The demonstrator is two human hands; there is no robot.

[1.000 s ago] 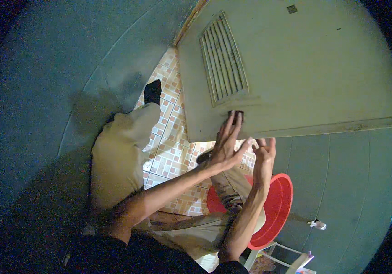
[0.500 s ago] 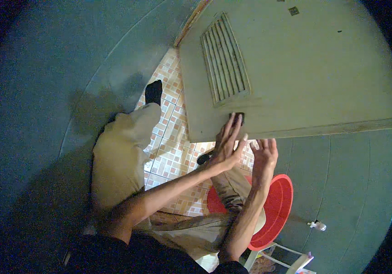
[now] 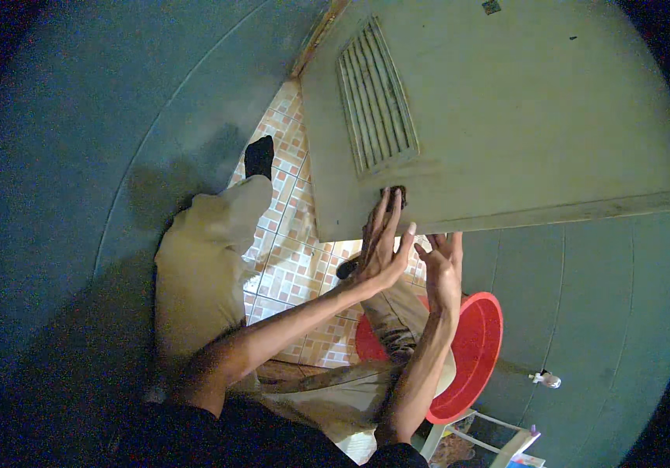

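The left hand point(image 3: 382, 253) had its grip spread, fingers laid over a small dark pad point(image 3: 404, 195) on the door point(image 3: 522, 125), seemingly to keep it flat, just nearer than the vent point(image 3: 379, 97). The right hand point(image 3: 443, 273), fingers loosely apart, was at the door's near edge, perhaps for steadiness. Nearer, to the right, sat a red tub point(image 3: 482, 343).

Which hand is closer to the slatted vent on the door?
Left. The left hand is just below the slatted vent in the picture, fingers reaching up over the door. The right hand is lower and farther right, by the door's edge.
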